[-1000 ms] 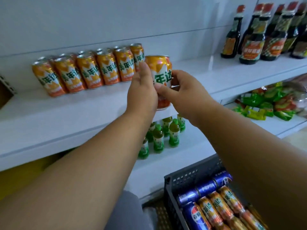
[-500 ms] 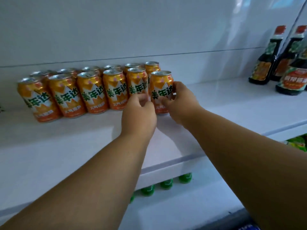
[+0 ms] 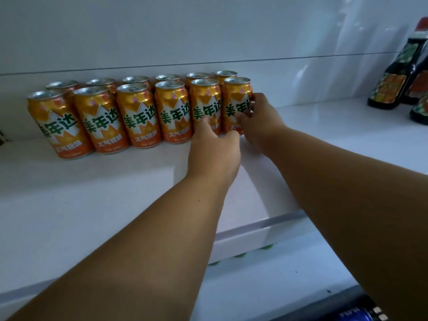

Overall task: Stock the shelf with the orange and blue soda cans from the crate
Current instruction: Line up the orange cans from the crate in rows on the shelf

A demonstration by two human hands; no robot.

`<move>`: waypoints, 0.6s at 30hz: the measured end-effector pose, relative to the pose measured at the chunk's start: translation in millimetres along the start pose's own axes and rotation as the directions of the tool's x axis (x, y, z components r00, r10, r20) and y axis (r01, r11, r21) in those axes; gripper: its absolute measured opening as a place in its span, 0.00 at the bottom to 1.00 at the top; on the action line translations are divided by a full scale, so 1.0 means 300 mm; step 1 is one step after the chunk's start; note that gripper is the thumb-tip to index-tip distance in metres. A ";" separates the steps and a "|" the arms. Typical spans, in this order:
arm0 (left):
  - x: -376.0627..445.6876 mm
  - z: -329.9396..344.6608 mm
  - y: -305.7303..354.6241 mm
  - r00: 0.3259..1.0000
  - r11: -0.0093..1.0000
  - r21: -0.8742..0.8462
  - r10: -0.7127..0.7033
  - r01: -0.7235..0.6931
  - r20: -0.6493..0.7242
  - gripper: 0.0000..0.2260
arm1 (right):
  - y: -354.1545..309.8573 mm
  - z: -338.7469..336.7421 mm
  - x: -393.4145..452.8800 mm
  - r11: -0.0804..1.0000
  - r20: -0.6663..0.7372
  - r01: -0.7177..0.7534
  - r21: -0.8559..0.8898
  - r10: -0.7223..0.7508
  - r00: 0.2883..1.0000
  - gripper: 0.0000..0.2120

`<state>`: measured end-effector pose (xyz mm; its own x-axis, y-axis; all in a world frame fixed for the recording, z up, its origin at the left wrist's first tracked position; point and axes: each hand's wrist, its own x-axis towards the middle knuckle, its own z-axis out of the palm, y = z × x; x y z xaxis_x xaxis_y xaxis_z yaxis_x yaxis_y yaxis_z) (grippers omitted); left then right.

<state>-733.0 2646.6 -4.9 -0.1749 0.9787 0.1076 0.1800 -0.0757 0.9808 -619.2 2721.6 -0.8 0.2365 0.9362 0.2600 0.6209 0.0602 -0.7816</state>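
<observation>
Orange can labelled 美年达, seemingly gripped, hands

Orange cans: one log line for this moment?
step: seating rightmost front can | right hand: grips it | left hand: touches the row | shelf: two rows

Twelve upright orange aluminium soda cans (six front, six behind), one blue soda can, three dark glass sauce bottles, three green bottle caps.

Open shelf right of the cans, bottles beyond

The shelf lies bare between the 2 rows of orange cans at far left and the dark bottles at far right.
</observation>
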 end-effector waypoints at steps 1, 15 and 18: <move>0.003 0.002 -0.002 1.000 1.000 -0.002 -0.001 0.001 0.001 0.26 | 0.000 0.003 0.003 1.000 0.001 0.003 -0.012 -0.003 1.000 0.20; -0.010 -0.011 0.005 0.998 0.999 -0.008 0.049 -0.049 -0.036 0.21 | -0.076 -0.011 -0.114 0.996 -0.106 0.029 -0.080 -0.037 0.994 0.25; -0.070 -0.039 0.032 0.949 0.956 0.115 0.284 -0.269 -0.141 0.15 | -0.131 -0.067 -0.257 0.968 -0.228 0.242 -0.072 -0.252 0.940 0.24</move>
<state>-739.1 2623.0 4.1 -0.2512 0.8800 0.4032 0.3306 -0.3135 0.8902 -646.7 2639.9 21.3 0.2362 0.7864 0.5708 0.7118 0.2599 -0.6526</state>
